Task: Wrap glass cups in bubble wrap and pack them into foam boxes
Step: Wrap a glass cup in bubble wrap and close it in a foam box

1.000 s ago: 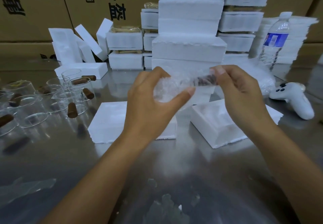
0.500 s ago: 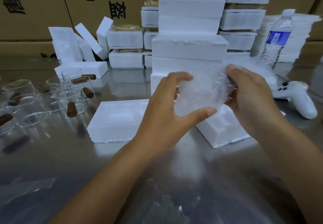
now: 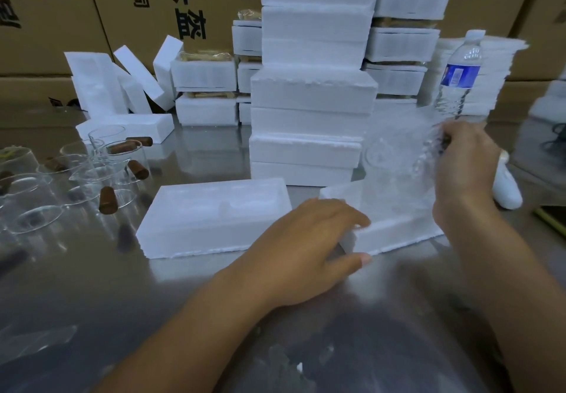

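Note:
My right hand (image 3: 465, 172) grips a glass cup wrapped in bubble wrap (image 3: 398, 163) and holds it just above the right foam box (image 3: 395, 235); the cup's brown handle end is tucked under my fingers. My left hand (image 3: 306, 239) lies with relaxed fingers against that box's near left corner, thumb on the table. A second open foam box (image 3: 214, 218) with moulded hollows sits to its left. Several bare glass cups with brown handles (image 3: 76, 172) stand at the far left of the steel table (image 3: 92, 285).
A tall stack of foam boxes (image 3: 312, 92) rises right behind the two open ones. A water bottle (image 3: 459, 77) and a white controller (image 3: 507, 192) stand at the right. Loose foam pieces (image 3: 122, 83) lean at the back left. Bubble wrap (image 3: 291, 368) lies near me.
My left hand let go of the wrapped cup and dropped to the right foam box's corner. My right hand carried the wrapped cup to the right, over that box.

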